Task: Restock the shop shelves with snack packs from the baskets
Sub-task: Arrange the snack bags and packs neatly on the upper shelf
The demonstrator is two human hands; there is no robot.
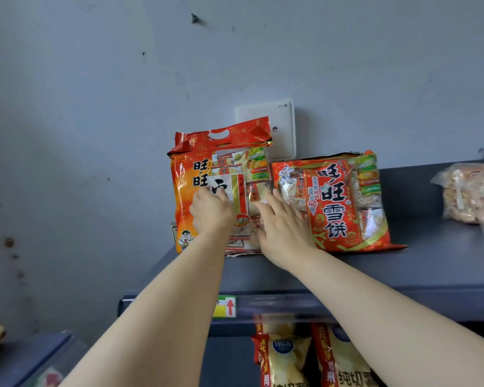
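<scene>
Fingers (275, 201) of left hand (211, 212) and right hand (282, 227) straight, close together, on a glossy crinkled orange snack pack (186, 188), upright.

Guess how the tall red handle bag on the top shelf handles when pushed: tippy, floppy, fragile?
Probably tippy: the tall red bag stands upright on the shelf with the left hand and right hand against its front. Likely floppy and light: its handle flap is creased. Small packs behind its clear window may crush, so press gently.

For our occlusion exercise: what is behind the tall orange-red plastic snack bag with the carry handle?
A white square wall box on the grey wall shows above the orange-red snack bag; its lower left corner is covered.
</scene>
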